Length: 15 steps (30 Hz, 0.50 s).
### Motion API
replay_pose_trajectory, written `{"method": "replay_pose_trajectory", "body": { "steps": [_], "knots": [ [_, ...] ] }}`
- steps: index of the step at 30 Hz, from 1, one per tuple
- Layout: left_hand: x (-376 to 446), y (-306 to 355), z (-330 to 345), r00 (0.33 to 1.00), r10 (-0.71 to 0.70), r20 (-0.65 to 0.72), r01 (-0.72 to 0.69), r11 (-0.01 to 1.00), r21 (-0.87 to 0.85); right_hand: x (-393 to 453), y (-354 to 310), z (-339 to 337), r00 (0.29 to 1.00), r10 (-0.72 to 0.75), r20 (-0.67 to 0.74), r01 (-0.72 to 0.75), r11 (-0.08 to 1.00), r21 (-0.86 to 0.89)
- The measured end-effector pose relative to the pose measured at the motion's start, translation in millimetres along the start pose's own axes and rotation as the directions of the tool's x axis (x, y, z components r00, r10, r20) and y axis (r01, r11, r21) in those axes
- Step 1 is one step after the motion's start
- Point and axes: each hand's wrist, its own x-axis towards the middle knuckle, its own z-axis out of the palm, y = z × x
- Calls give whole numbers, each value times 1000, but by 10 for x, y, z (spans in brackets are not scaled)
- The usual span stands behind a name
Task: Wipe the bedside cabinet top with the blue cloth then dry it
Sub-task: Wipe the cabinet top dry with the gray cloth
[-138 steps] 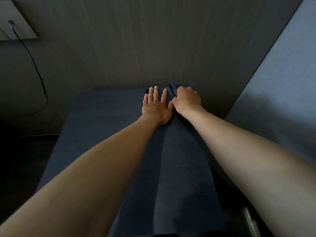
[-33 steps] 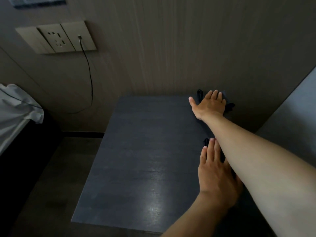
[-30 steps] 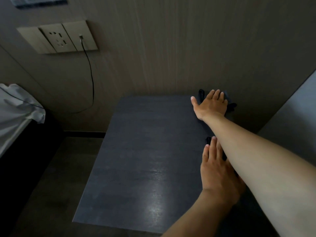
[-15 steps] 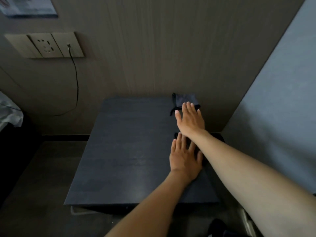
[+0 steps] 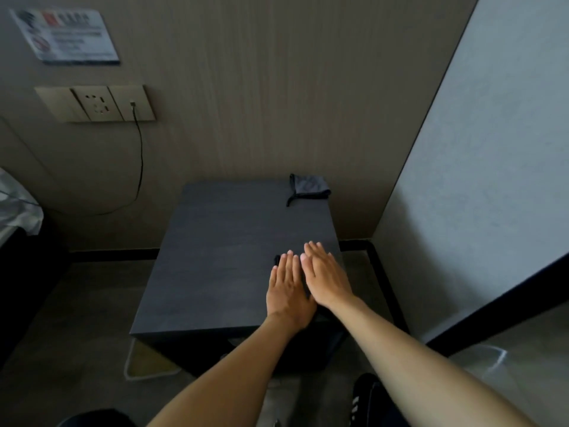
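From the head camera I look down on the dark cabinet top [image 5: 234, 257], which stands against a wood-grain wall [image 5: 277, 87] with a pale wall [image 5: 492, 149] to its right.

My left hand [image 5: 288, 291] lies flat near the front right of the top, fingers straight and close together, palm down. A dark edge of cloth [image 5: 277, 259] shows just left of its fingertips; whether more of it lies under my palm I cannot tell. The hand grips nothing that I can see.

My right hand [image 5: 326, 277] lies flat just beside the left, touching it along the thumb side, fingers stretched out toward the back right. It is fully open, palm down, and closed around nothing. It looks slightly blurred.

A second cloth [image 5: 309, 188], grey-blue and bunched, sits at the back right corner of the top, against the wood-grain wall and well apart from both hands. A dark strip trails from it to the left and forward.

On the wall to the left is a socket plate [image 5: 98, 103] with a cable [image 5: 140, 167] hanging from it, and above that a sign [image 5: 66, 35], too blurred to read. My dark shoe [image 5: 365, 392] shows on the floor below the cabinet.
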Motion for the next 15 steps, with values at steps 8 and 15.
{"method": "replay_pose_trajectory", "body": {
  "steps": [8, 15],
  "knots": [
    [-413, -156, -63, 987, 145, 72, -146, 989, 8, -677, 127, 280, 998, -61, 19, 64, 985, -159],
    [-729, -288, 5, 989, 146, 33, -146, 989, 2, -986, -59, 426, 997, -69, -32, 56, 949, -311]
  ]
}}
